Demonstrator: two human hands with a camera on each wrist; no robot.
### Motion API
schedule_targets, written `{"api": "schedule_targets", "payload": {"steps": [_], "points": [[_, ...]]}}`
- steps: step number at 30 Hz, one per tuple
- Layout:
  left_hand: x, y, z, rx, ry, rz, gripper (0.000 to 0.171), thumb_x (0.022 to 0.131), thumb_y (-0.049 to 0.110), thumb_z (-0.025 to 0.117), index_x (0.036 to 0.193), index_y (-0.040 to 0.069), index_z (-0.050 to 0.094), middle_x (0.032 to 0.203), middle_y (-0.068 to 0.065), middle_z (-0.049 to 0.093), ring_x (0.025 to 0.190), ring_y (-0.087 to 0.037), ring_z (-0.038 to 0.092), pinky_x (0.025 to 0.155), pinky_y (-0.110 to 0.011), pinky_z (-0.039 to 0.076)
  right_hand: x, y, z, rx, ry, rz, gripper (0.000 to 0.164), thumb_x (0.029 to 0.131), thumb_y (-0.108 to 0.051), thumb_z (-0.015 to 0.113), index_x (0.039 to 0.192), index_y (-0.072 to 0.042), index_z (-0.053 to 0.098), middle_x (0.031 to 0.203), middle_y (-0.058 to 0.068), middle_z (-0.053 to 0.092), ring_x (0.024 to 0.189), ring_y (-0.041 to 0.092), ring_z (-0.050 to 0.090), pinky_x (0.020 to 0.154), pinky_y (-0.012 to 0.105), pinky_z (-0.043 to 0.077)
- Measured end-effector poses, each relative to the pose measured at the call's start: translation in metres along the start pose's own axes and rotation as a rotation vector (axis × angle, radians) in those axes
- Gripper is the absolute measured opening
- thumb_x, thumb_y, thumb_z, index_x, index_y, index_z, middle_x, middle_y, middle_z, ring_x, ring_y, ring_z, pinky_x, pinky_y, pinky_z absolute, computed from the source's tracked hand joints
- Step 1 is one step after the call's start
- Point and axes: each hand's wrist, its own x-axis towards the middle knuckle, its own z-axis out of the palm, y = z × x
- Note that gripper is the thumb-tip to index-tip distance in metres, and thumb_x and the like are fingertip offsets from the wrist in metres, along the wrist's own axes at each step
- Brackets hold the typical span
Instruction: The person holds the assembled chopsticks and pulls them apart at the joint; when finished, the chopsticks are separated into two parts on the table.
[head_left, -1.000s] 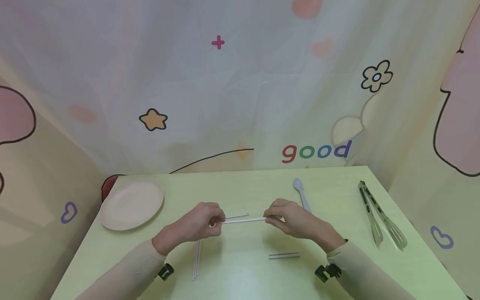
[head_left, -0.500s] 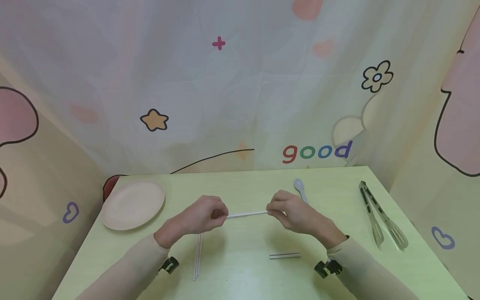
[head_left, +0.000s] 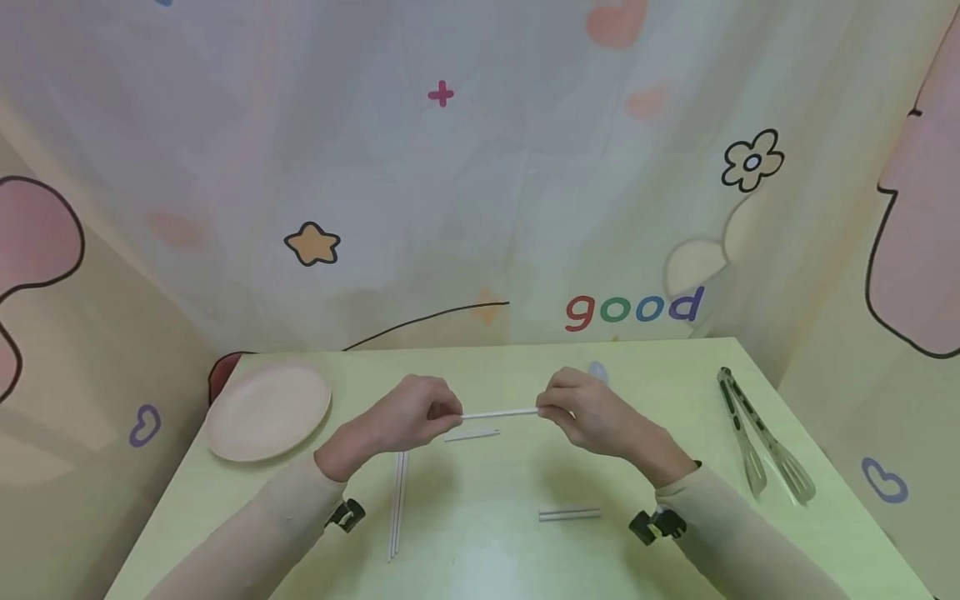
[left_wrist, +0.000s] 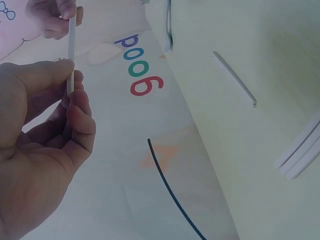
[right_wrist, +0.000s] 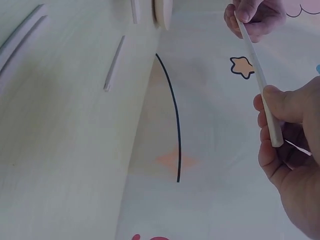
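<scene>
A thin white stick is held level above the table between my two hands. My left hand pinches its left end between thumb and fingers, as the left wrist view also shows. At the right end, my right hand pinches it the same way, with the stick's tip showing past the thumb in the right wrist view. Below lies another white stick on the table. Several long sticks lie together nearer me on the left, partly behind the left wrist. Short white sticks lie side by side on the right.
A round pale plate lies at the back left of the table. Behind my right hand is a light spoon, mostly hidden. Metal tongs lie at the right. A printed curtain hangs behind the table.
Both hands have risen together with the stick, moving up in the head view. The loose stick on the table now shows below it, and the right hand covers more of the spoon.
</scene>
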Motion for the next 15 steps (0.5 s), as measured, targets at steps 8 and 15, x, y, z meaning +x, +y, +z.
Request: {"api": "schedule_targets", "payload": {"steps": [8,15], "points": [[0.003,0.002,-0.011,0.024,-0.008,0.003,0.008,0.09,0.014,0.07,0.088,0.009,0.076,0.077,0.005,0.063,0.064,-0.003,0.05,0.057,-0.019,0.045,0.009,-0.005,-0.007,-0.001,-0.015,0.035,0.006,0.085,-0.007,0.074,0.091,-0.005,0.074,0.08,-0.003,0.058,0.075,0.008,0.05,0.063,0.018,0.047],[0.003,0.006,-0.015,0.032,-0.045,0.021,0.008,0.091,0.013,0.068,0.091,0.01,0.075,0.078,0.005,0.06,0.065,-0.004,0.048,0.058,-0.019,0.045,0.01,-0.009,-0.01,0.025,-0.035,0.055,0.006,0.085,-0.006,0.073,0.091,-0.006,0.073,0.081,-0.004,0.057,0.074,0.007,0.049,0.062,0.018,0.046]]}}
